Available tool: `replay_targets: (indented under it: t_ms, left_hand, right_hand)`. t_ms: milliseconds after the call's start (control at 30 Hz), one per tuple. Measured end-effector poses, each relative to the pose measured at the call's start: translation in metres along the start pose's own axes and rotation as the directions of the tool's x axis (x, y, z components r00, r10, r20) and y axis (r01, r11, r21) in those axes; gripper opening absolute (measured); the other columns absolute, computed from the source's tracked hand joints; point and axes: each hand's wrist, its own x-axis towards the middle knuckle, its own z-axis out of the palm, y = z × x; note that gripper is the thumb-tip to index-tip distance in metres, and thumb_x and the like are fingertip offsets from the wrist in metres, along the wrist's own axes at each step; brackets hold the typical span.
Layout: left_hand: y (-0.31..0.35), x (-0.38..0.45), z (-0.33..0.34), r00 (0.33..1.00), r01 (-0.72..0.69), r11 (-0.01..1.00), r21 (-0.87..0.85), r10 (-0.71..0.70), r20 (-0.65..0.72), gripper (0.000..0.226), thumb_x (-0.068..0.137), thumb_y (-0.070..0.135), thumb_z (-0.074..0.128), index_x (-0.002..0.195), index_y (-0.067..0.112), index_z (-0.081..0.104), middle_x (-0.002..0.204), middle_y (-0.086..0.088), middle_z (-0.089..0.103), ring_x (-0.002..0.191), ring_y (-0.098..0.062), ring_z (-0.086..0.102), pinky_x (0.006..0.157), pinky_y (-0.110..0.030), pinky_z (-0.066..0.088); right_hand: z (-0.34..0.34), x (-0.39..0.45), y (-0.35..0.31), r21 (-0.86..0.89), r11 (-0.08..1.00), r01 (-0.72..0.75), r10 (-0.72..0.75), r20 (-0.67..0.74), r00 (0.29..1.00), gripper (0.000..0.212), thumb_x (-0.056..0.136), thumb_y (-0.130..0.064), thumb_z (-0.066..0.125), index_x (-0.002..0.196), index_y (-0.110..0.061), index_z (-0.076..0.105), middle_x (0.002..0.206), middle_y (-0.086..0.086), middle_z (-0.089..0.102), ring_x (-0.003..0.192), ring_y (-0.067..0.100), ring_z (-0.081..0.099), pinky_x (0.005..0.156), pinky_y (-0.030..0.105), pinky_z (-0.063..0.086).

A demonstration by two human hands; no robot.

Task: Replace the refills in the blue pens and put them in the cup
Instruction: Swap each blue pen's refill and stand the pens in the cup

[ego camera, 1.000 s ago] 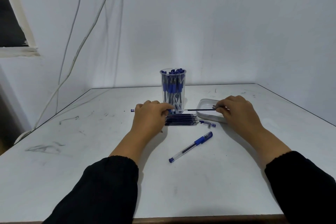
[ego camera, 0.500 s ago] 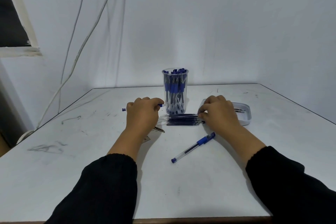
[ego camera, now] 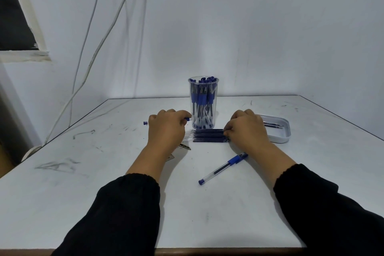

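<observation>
A white table (ego camera: pixel 207 203) seen from above, with a clear cup (ego camera: pixel 203 103) of blue pens at its centre as the landmark. Left of the cup, the left hand (ego camera: pixel 166 129) curls around an opened pen barrel (ego camera: pixel 188 119) held level; its blue end pokes out at the far left, apparently kept ready to receive a refill. In front of the cup lies a neat row of dark refills (ego camera: pixel 207 135), side by side. Right of the cup, the right hand (ego camera: pixel 247 129) rests at the row's right end, fingertips bent down on the refills, seemingly picking one; whether one is pinched cannot be told. Farther right sits a shallow white tray (ego camera: pixel 280 138) holding a few refills, probably the used ones. Nearer the viewer than the cup lies one capped blue pen (ego camera: pixel 223 168), untouched.
</observation>
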Motion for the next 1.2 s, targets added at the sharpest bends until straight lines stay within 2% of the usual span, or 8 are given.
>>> replay_targets:
  t_ms: [367, 467, 600, 667, 800, 900, 967, 1200]
  left_hand:
    - [0.0, -0.001, 0.001, 1.0, -0.004, 1.0, 0.001, 0.004, 0.003, 0.03, 0.099, 0.024, 0.043, 0.118, 0.036, 0.062, 0.102, 0.004, 0.064, 0.102, -0.021, 0.05, 0.089, -0.036, 0.028]
    - [0.002, -0.001, 0.002, 1.0, 0.003, 0.999, -0.052, -0.003, 0.01, 0.031, 0.099, 0.021, 0.043, 0.119, 0.035, 0.062, 0.102, 0.003, 0.063, 0.104, -0.021, 0.049, 0.09, -0.036, 0.028]
    - [0.007, -0.003, 0.007, 0.998, -0.052, 0.993, -0.109, 0.057, 0.04, 0.042, 0.095, 0.006, 0.043, 0.124, 0.031, 0.06, 0.099, 0.002, 0.063, 0.101, -0.021, 0.048, 0.085, -0.034, 0.027]
    - [0.009, -0.004, 0.008, 0.995, -0.082, 0.991, -0.104, 0.086, 0.04, 0.043, 0.093, 0.003, 0.044, 0.123, 0.03, 0.061, 0.097, 0.002, 0.063, 0.098, -0.021, 0.048, 0.084, -0.034, 0.028]
    - [0.013, -0.003, 0.01, 0.993, -0.103, 0.99, -0.092, 0.107, 0.048, 0.04, 0.094, 0.006, 0.044, 0.121, 0.029, 0.061, 0.099, 0.002, 0.064, 0.098, -0.021, 0.048, 0.087, -0.036, 0.028]
    - [0.014, -0.004, 0.009, 0.991, -0.115, 0.989, -0.089, 0.12, 0.058, 0.041, 0.094, 0.006, 0.043, 0.123, 0.03, 0.06, 0.102, 0.003, 0.064, 0.101, -0.02, 0.047, 0.088, -0.035, 0.027]
    - [0.014, -0.005, 0.01, 0.989, -0.128, 0.988, -0.082, 0.134, 0.065, 0.041, 0.094, 0.006, 0.044, 0.123, 0.03, 0.059, 0.102, 0.003, 0.064, 0.1, -0.02, 0.047, 0.086, -0.033, 0.026]
    - [0.015, -0.007, 0.01, 0.988, -0.133, 0.985, -0.109, 0.14, 0.059, 0.037, 0.097, 0.01, 0.042, 0.124, 0.029, 0.059, 0.106, 0.003, 0.064, 0.103, -0.02, 0.048, 0.087, -0.033, 0.025]
  right_hand:
    - [0.001, 0.001, 0.003, 0.014, 1.0, -0.01, 0.01, 0.006, 1.0, 0.023, 0.094, -0.035, 0.056, 0.111, -0.032, 0.071, 0.117, -0.005, 0.058, 0.113, 0.02, 0.042, 0.096, 0.034, 0.031]
    - [0.001, 0.001, 0.003, 0.068, 0.997, -0.021, 0.022, -0.019, 1.0, 0.022, 0.094, -0.033, 0.056, 0.107, -0.03, 0.073, 0.116, -0.003, 0.059, 0.113, 0.02, 0.044, 0.094, 0.035, 0.033]
    - [-0.003, 0.003, 0.016, 0.269, 0.956, -0.118, 0.148, -0.094, 0.985, 0.02, 0.093, -0.022, 0.056, 0.102, -0.02, 0.074, 0.107, 0.004, 0.064, 0.105, 0.023, 0.051, 0.084, 0.036, 0.041]
    - [-0.007, 0.01, 0.032, 0.305, 0.929, -0.209, 0.238, -0.06, 0.969, 0.022, 0.094, -0.017, 0.054, 0.106, -0.016, 0.073, 0.11, 0.009, 0.065, 0.105, 0.027, 0.055, 0.083, 0.035, 0.043]
    - [-0.003, 0.03, 0.069, 0.171, 0.89, -0.423, 0.4, 0.153, 0.904, 0.031, 0.09, -0.004, 0.05, 0.116, -0.012, 0.066, 0.12, 0.01, 0.062, 0.112, 0.029, 0.056, 0.093, 0.035, 0.045]
    - [0.006, 0.036, 0.086, 0.033, 0.911, -0.411, 0.383, 0.303, 0.873, 0.03, 0.088, -0.005, 0.053, 0.116, -0.008, 0.065, 0.11, 0.011, 0.061, 0.106, 0.029, 0.058, 0.087, 0.032, 0.046]
    - [0.01, 0.037, 0.09, 0.003, 0.926, -0.377, 0.357, 0.316, 0.879, 0.027, 0.088, -0.006, 0.054, 0.111, -0.009, 0.066, 0.101, 0.01, 0.061, 0.099, 0.029, 0.059, 0.079, 0.029, 0.046]
    - [0.012, 0.038, 0.087, 0.014, 0.923, -0.385, 0.367, 0.268, 0.891, 0.023, 0.086, -0.003, 0.056, 0.104, -0.009, 0.07, 0.107, 0.01, 0.064, 0.097, 0.027, 0.061, 0.074, 0.027, 0.044]
